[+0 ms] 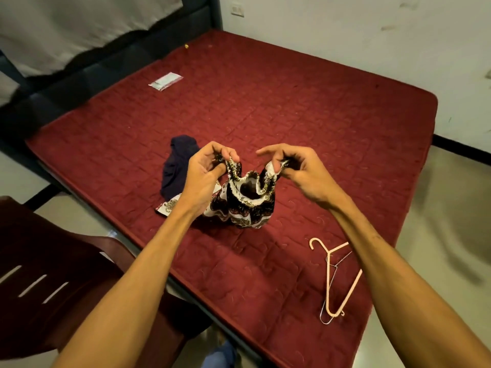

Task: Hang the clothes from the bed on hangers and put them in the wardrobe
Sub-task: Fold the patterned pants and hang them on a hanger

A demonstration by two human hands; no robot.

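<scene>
A: Why is the patterned garment [247, 205] held up by its edge?

B: I judge they are looking for the opening. The left hand [210, 168] and the right hand [295, 168] each pinch the gathered band, one at ten o'clock of the bundle and one at two o'clock. The band sags between them like an open mouth, which would let a hanger slip in.

A: So the fingers [225, 151] aren't idle?

B: No. On both hands thumb and fingers are closed on the cloth. Only the right forefinger sticks out straight, touching nothing.

A: Where does the garment sit?

B: On the near half of the bed [318, 115]. Its top is lifted and its lower folds rest on the red quilted cover.

A: And the hangers?

B: A pink hanger [329, 277] lies flat on the bed at about five o'clock from the garment, well apart from it. A thin wire hanger [324, 316] lies with it, under or beside, I cannot tell which. They were probably laid there within reach of the right hand.

A: What does the cloth look like?

B: Thin, soft and heavily crumpled. It has white bands against dark brown, with a red and gold paisley-like print and a ruffled, elastic-looking edge. I cannot tell whether it is a skirt, a top or trousers.

A: Is anything else waiting?

B: A navy garment [178, 166] lies bunched on the bed at ten o'clock, just beside the patterned one and partly behind the left hand. The wardrobe is not in view.
</scene>
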